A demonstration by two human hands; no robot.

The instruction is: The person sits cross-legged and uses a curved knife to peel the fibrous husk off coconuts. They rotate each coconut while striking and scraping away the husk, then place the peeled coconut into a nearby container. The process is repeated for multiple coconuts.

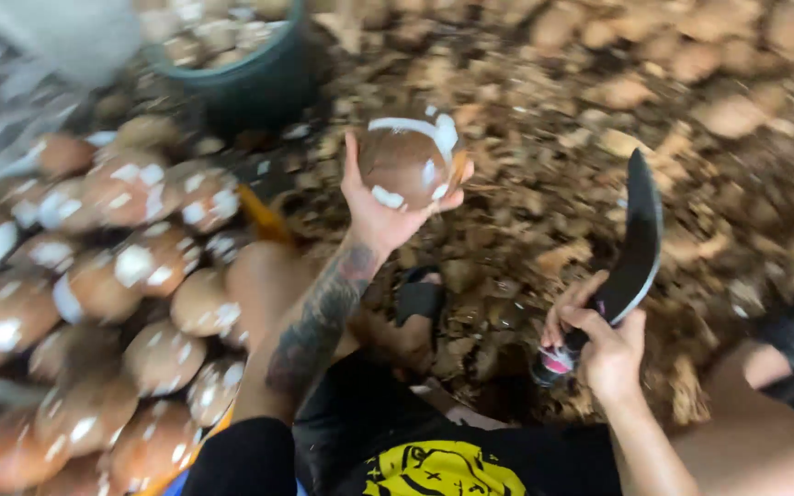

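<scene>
The coconut [411, 163] sits in the upper middle of the frame, cupped from below in our left hand [380, 209]; the palm is under it and the fingers are curled up around its lower sides, so most of the brown shell with its white patches shows above the grip. Our right hand [602, 347], at the lower right, is closed around the handle of a curved knife [634, 246], whose dark blade points up and stands well apart from the coconut. At the left of the frame lies a heap of coconuts [103, 303], partly peeled. A dark tub [255, 78] stands in the upper left, filled with pieces. Brown husks [599, 83] cover the ground across the top and right.
</scene>
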